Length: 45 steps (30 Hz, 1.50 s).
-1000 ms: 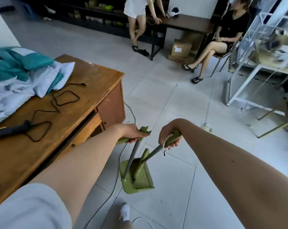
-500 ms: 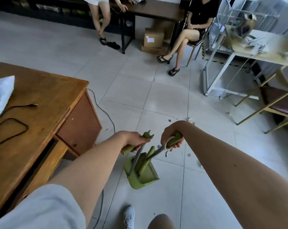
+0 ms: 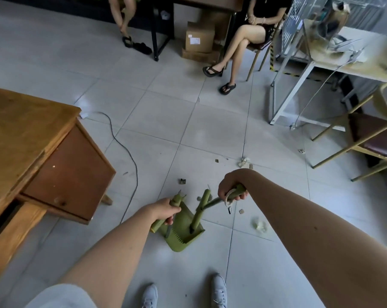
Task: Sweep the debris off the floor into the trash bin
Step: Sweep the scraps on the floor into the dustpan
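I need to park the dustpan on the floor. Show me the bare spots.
Bare tile lies between the desk and the seated person's sandals, and nearer, between the dustpan and the white shoes. It is crowded right of the dustpan and beyond the right hand, where debris is scattered; a cable runs beside the desk.
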Motion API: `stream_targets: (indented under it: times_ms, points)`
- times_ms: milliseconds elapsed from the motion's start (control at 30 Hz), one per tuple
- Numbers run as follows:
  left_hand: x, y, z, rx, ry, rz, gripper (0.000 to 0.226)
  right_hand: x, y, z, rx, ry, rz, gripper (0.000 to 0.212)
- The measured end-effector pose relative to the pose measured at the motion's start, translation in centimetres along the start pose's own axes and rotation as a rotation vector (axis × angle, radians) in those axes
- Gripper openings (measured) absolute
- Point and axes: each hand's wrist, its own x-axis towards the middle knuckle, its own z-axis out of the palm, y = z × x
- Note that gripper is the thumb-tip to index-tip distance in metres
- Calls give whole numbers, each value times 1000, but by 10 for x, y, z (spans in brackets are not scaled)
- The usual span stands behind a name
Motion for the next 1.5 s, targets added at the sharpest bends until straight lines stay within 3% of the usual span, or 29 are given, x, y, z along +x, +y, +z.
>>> stream_targets:
  times_ms: [200, 400, 500, 633, 733, 933, 1133, 1233, 1300, 1500]
  points:
    - [16, 20, 31, -71, 108, -223, 20, 14, 63, -31, -48, -16, 47, 28]
    - [18, 22, 56, 259, 350, -314, 20, 22, 113, -42, -16, -104, 129, 59]
    - [15, 26, 63, 394, 469, -335, 39, 23, 135, -44, 86, -74, 124, 40]
    - [21, 25, 62, 535, 422, -354, 42, 18, 147, -44, 255, -23, 79, 22]
    - [21, 27, 59, 599, 380, -372, 35, 20, 141, -39, 120, -68, 109, 16]
    - [18, 30, 50, 637, 382, -327, 27, 26, 118, -34, -18, -133, 251, 32]
    - [15, 43, 32, 550, 434, -200, 15, 31, 118, -25, 109, -80, 182, 31]
    - [25, 61, 23, 315, 410, -85, 33, 25, 136, -18, 209, -74, 164, 26]
    - [29, 84, 19, 142, 397, 30, 15, 26, 143, -19, 223, -83, 175, 23]
    - [55, 172, 26, -132, 323, 207, 24, 39, 165, -26, 522, -37, 213, 29]
